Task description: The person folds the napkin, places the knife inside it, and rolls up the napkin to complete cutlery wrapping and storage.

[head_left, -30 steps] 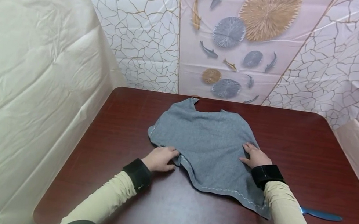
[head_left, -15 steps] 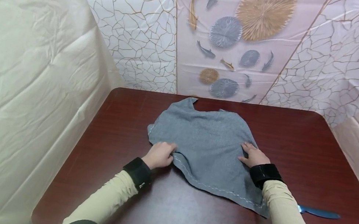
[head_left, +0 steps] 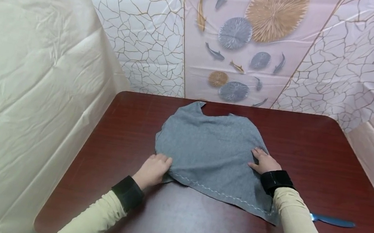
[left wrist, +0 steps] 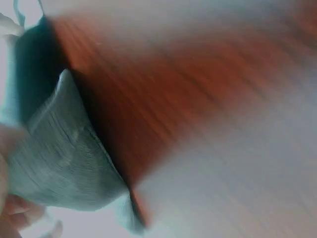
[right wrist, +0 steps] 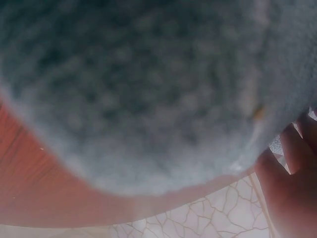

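A grey piece of cloth (head_left: 209, 146) with white stitching along its near hem lies spread and slightly rumpled on the table. At its near left edge my left hand (head_left: 154, 168) grips the hem, fingers curled over it. A folded corner of the cloth (left wrist: 64, 158) hangs beside the fingers (left wrist: 25, 210) in the blurred left wrist view. My right hand (head_left: 265, 162) rests on the cloth's right side with its fingers spread. In the right wrist view, cloth (right wrist: 138, 99) fills most of the picture, with the right hand (right wrist: 290, 188) at the right.
The dark red-brown table (head_left: 130, 125) ends at a patterned curtain (head_left: 158, 32) behind. A blue handle (head_left: 334, 221) lies to the right, its other end hidden behind the right sleeve (head_left: 302, 229). A cream sheet (head_left: 30, 95) hangs on the left.
My left hand has drawn the near hem left and toward me, straightening the dip in its edge. The right hand stays in place on the cloth.
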The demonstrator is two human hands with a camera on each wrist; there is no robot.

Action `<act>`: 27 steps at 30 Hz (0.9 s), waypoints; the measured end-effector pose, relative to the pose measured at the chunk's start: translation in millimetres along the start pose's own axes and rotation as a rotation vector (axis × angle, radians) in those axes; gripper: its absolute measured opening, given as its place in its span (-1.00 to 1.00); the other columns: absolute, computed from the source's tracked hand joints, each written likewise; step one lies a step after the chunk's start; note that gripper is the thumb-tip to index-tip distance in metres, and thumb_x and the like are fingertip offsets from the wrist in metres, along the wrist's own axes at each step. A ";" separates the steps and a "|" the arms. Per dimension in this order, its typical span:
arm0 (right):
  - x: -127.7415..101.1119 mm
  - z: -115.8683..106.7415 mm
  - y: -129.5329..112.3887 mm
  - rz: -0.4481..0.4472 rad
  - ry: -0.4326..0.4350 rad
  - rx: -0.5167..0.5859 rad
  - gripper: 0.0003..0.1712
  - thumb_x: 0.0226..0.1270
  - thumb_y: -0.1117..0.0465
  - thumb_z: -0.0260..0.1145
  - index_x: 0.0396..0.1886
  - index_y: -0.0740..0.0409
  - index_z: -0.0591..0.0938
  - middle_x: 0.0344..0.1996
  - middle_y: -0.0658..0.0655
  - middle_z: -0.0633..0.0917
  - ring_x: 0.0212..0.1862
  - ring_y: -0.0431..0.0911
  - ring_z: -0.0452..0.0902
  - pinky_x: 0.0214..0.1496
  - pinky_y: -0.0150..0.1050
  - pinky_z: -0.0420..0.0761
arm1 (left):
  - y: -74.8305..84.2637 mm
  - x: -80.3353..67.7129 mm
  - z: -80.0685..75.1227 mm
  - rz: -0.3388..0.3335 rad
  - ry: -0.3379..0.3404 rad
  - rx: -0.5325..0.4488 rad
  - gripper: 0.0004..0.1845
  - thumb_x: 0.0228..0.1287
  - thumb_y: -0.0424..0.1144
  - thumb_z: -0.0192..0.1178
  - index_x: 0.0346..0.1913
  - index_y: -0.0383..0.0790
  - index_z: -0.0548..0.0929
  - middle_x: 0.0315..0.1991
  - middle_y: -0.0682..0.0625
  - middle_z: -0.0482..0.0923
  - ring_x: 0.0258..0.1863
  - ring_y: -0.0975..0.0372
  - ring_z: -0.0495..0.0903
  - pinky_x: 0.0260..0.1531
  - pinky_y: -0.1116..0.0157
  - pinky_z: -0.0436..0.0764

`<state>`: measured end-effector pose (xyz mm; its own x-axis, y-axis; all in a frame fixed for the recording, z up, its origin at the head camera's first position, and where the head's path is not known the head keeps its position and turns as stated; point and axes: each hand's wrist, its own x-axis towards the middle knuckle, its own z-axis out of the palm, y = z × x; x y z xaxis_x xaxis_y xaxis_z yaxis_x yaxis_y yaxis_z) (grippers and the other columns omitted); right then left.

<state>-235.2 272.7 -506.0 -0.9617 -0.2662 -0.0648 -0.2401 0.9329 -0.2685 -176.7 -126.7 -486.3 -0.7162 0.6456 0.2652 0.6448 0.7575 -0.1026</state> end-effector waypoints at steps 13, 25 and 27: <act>1.8 1.9 -0.6 0.042 -0.008 -0.003 -0.26 0.17 0.10 0.29 0.25 0.41 0.29 0.23 0.44 0.25 0.27 0.26 0.11 0.21 0.08 0.17 | -29.1 -21.6 -25.4 -0.120 -0.049 -0.018 -0.78 -0.26 -0.53 0.13 -0.46 -0.19 0.58 -0.54 0.01 0.37 -0.49 0.14 0.36 -0.50 0.24 0.27; 18.5 -14.8 -8.8 0.038 0.165 -0.021 -0.53 0.08 0.20 0.34 -0.05 0.41 0.55 -0.13 0.42 0.57 -0.14 0.24 0.50 -0.19 0.09 0.47 | -39.3 5.2 -34.5 -0.109 -0.553 -0.479 -0.70 -0.02 0.07 0.31 -0.56 -0.10 0.62 -0.70 0.22 0.38 -0.73 0.39 0.28 -0.66 0.38 0.34; 22.0 -21.2 -4.8 0.081 0.251 0.009 -0.58 0.11 0.24 0.28 -0.08 0.43 0.54 -0.22 0.43 0.57 -0.22 0.27 0.48 -0.26 0.12 0.45 | -46.8 24.6 -31.6 -0.130 -0.503 -0.471 -0.69 0.04 0.03 0.28 -0.35 -0.18 0.69 -0.59 0.12 0.51 -0.64 0.34 0.42 -0.58 0.33 0.45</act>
<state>-258.0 267.5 -485.7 -0.9807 -0.1216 0.1534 -0.1612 0.9463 -0.2804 -216.0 -149.3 -444.7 -0.7585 0.6057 -0.2405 0.5112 0.7819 0.3568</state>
